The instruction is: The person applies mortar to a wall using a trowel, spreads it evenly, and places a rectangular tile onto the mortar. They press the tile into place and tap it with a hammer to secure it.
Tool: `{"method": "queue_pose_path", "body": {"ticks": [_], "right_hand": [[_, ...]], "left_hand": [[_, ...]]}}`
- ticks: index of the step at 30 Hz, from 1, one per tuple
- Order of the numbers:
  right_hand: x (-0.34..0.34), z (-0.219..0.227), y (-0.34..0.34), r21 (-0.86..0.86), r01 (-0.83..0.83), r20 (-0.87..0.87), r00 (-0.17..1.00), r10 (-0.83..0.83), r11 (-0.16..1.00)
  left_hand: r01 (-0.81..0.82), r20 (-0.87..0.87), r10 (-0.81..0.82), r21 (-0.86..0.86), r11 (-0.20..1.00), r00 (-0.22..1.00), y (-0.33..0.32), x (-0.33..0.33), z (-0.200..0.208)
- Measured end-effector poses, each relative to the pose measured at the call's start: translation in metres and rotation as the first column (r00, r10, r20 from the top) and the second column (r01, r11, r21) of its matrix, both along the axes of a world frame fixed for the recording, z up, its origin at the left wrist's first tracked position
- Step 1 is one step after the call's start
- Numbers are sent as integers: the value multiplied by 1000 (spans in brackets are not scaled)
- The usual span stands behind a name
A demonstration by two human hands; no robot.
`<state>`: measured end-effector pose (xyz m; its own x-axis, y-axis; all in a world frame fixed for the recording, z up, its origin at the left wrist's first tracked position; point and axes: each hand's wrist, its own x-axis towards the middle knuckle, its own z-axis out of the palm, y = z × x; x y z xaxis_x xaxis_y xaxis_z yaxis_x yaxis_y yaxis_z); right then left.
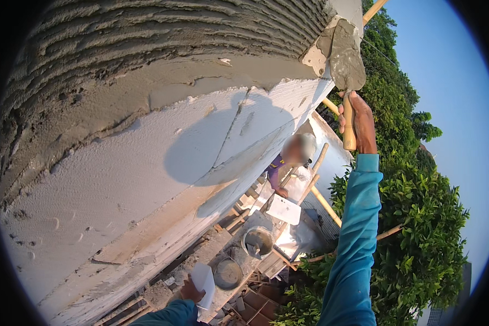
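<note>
My right hand [363,120] is raised at the wall's outer corner, its fingers wrapped round the wooden handle of a trowel [346,54]. Wet grey mortar covers the trowel's blade, which lies against or very close to the corner edge; contact I cannot tell. Low down, my left hand [191,290] grips a flat white board [203,282] by its side. On the upper part of the pale wall [119,168], grey mortar [168,32] is spread, with combed ridges above and a smoother band below.
Below are a bucket of grey mix [258,240] and a second round bucket [228,273] on planks. A co-worker [277,171] stands lower down, a hand at a white board [284,209]. Bamboo poles [327,207] cross beyond the wall, beside leafy trees [418,217].
</note>
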<state>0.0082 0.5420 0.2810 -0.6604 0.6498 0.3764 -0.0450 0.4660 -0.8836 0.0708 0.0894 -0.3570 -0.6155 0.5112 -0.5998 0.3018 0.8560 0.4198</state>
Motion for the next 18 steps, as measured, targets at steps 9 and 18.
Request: {"method": "queue_pose_path", "body": {"ticks": [9,18], "right_hand": [[40,20,31,118,44,441,893,-92,992],[67,42,15,256,97,369,910,-189,962]], "left_hand": [[3,2,-3,24,1000,1000,-1,-3,4],[38,37,-35,-62,997,999,1,-6,14]]}}
